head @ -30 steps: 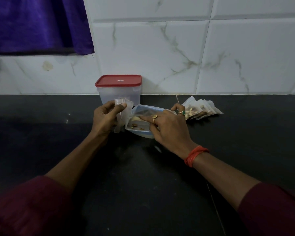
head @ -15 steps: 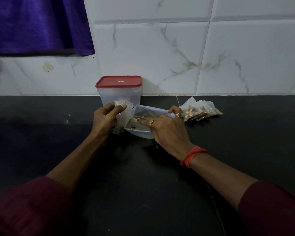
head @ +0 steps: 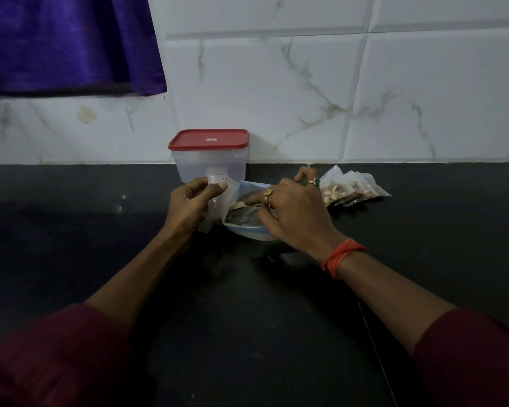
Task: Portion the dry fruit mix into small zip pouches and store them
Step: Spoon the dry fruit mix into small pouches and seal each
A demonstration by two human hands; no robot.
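A pale blue bowl [head: 249, 231] of dry fruit mix sits on the black counter in front of me. My left hand [head: 191, 205] pinches a small clear zip pouch [head: 216, 201] by its top edge, just left of the bowl. My right hand [head: 291, 212] reaches down into the bowl with its fingers curled among the fruit pieces; whether they hold any is hidden. Several filled pouches [head: 350, 190] lie fanned out on the counter to the right of that hand.
A clear plastic box with a red lid [head: 209, 155] stands shut against the white tiled wall, right behind the bowl. A purple cloth [head: 68, 42] hangs at the top left. The black counter [head: 247, 318] spreads wide on both sides.
My right hand has dipped lower into the bowl and its fingers have curled in. My left hand has kept the pouch almost still.
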